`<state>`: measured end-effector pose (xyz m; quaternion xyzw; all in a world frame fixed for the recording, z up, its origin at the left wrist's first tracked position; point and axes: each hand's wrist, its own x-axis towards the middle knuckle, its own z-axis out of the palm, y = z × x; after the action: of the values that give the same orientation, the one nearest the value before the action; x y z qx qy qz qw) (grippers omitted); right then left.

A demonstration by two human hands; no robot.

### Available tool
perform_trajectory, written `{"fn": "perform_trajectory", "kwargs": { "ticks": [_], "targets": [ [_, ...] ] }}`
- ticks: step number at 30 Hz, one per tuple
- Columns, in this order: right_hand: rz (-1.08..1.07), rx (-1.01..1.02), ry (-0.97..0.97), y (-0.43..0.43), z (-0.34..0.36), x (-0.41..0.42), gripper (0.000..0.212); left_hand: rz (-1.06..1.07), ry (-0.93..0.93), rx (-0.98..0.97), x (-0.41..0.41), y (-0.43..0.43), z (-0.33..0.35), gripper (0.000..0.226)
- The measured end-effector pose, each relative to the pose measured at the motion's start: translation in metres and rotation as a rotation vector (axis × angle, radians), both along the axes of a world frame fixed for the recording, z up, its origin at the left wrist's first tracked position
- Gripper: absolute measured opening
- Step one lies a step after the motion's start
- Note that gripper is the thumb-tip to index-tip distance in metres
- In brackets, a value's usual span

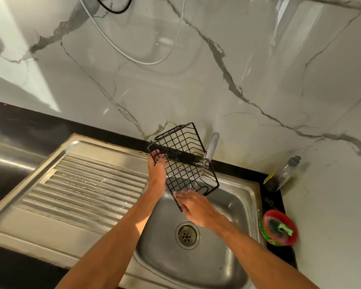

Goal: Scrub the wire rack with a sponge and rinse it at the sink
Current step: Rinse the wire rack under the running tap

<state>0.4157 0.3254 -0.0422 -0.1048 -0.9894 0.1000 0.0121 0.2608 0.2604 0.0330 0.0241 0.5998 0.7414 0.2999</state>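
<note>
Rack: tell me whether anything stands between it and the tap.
Nothing visible does. The left hand grips the rack at the tap, over the sink; the right hand touches its lower edge.

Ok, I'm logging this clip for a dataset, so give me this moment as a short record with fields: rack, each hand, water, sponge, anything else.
rack: black wire rack, tilted, held over the stainless steel sink basin, under the grey tap
left: left hand grips the rack's upper left edge
right: right hand touches the rack's lower edge with straight fingers
water: a faint thin stream seems to fall from the tap
sponge: green sponge lies in the red round tub on the counter, untouched
other: clear plastic bottle in the corner
</note>
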Motion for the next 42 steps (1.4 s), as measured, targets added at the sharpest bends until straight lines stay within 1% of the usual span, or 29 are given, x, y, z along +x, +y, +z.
{"fn": "perform_trajectory", "kwargs": {
  "ticks": [1, 4, 5, 7, 9, 10, 12, 13, 14, 15, 16, 17, 20, 21, 22, 24, 26, 27, 28, 29, 30, 31, 32, 34, 35, 36, 38, 40, 42],
  "targets": [
    [-0.008, 0.037, 0.019, 0.004, 0.001, 0.003, 0.038, -0.013, -0.002, 0.000, 0.000, 0.000, -0.002, 0.050],
    [-0.193, 0.177, 0.135, 0.019, 0.008, 0.009, 0.043, 0.020, -0.067, 0.029, 0.004, -0.008, -0.005, 0.058],
    [-0.232, 0.202, 0.209, 0.018, 0.008, 0.010, 0.046, 0.055, -0.099, 0.048, 0.003, -0.010, -0.005, 0.057],
    [-0.395, 0.153, 0.479, 0.002, 0.011, 0.011, 0.049, 0.093, -0.125, 0.079, 0.003, -0.014, -0.006, 0.054],
    [-0.732, -0.077, 0.726, -0.021, 0.017, 0.012, 0.054, 0.089, -0.133, 0.099, 0.005, -0.016, -0.009, 0.057],
    [-0.898, -0.249, 0.800, -0.031, 0.019, 0.009, 0.062, 0.081, -0.141, 0.096, 0.007, -0.019, -0.011, 0.060],
    [-1.091, -0.751, 0.832, -0.036, 0.018, -0.003, 0.075, 0.082, -0.168, 0.131, 0.011, -0.023, -0.017, 0.049],
    [-1.134, -1.034, 0.821, -0.032, 0.018, -0.010, 0.072, 0.079, -0.196, 0.168, 0.013, -0.025, -0.020, 0.042],
    [-1.172, -1.274, 0.805, -0.025, 0.018, -0.015, 0.063, 0.059, -0.233, 0.212, 0.013, -0.026, -0.024, 0.037],
    [-1.207, -1.406, 0.795, -0.017, 0.018, -0.017, 0.054, 0.033, -0.282, 0.256, 0.013, -0.028, -0.029, 0.031],
    [-1.233, -1.428, 0.790, -0.009, 0.019, -0.017, 0.047, -0.014, -0.328, 0.295, 0.013, -0.032, -0.032, 0.025],
    [-1.243, -1.389, 0.791, -0.001, 0.019, -0.014, 0.043, -0.081, -0.355, 0.303, 0.012, -0.037, -0.037, 0.030],
    [-1.178, -1.220, 0.758, 0.016, 0.021, -0.004, 0.043, -0.317, -0.304, 0.135, 0.005, -0.061, -0.043, 0.086],
    [-1.136, -1.168, 0.743, 0.021, 0.023, -0.001, 0.043, -0.306, -0.290, 0.092, 0.001, -0.068, -0.048, 0.102],
    [-1.095, -1.130, 0.726, 0.026, 0.027, 0.001, 0.042, -0.240, -0.267, 0.053, -0.002, -0.076, -0.050, 0.112],
    [-1.042, -1.081, 0.694, 0.037, 0.032, 0.003, 0.043, -0.129, -0.183, 0.004, -0.014, -0.087, -0.051, 0.121],
    [-0.994, -1.065, 0.655, 0.046, 0.034, 0.006, 0.045, -0.218, -0.043, -0.049, -0.024, -0.088, -0.043, 0.116],
    [-0.969, -1.067, 0.638, 0.049, 0.032, 0.008, 0.045, -0.299, 0.015, -0.103, -0.029, -0.085, -0.037, 0.106],
    [-0.940, -1.070, 0.626, 0.051, 0.029, 0.008, 0.045, -0.369, 0.056, -0.157, -0.033, -0.080, -0.033, 0.090],
    [-0.921, -1.085, 0.627, 0.052, 0.026, 0.008, 0.045, -0.384, 0.072, -0.208, -0.036, -0.075, -0.029, 0.067],
    [-0.913, -1.099, 0.637, 0.052, 0.024, 0.006, 0.045, -0.351, 0.062, -0.238, -0.039, -0.070, -0.027, 0.047],
    [-0.909, -1.057, 0.654, 0.050, 0.023, 0.004, 0.045, -0.300, 0.050, -0.251, -0.041, -0.066, -0.027, 0.038],
    [-0.916, -0.921, 0.663, 0.046, 0.022, 0.003, 0.045, -0.251, 0.045, -0.248, -0.040, -0.063, -0.026, 0.035],
    [-0.934, -0.548, 0.678, 0.031, 0.020, 0.002, 0.056, -0.182, 0.066, -0.262, -0.035, -0.057, -0.028, 0.034],
    [-0.910, -0.392, 0.698, 0.019, 0.018, 0.003, 0.060, -0.163, 0.075, -0.271, -0.031, -0.056, -0.029, 0.034],
    [-0.832, -0.279, 0.709, 0.007, 0.014, 0.006, 0.060, -0.153, 0.082, -0.277, -0.028, -0.054, -0.032, 0.034],
    [-0.642, -0.114, 0.648, -0.006, 0.000, 0.014, 0.056, -0.147, 0.086, -0.275, -0.024, -0.051, -0.033, 0.034],
    [-0.597, 0.012, 0.542, -0.001, -0.010, 0.021, 0.052, -0.142, 0.116, -0.271, -0.025, -0.049, -0.033, 0.034],
    [-0.546, 0.057, 0.430, 0.005, -0.017, 0.024, 0.051, -0.138, 0.149, -0.267, -0.025, -0.048, -0.034, 0.037]
  ]
}}
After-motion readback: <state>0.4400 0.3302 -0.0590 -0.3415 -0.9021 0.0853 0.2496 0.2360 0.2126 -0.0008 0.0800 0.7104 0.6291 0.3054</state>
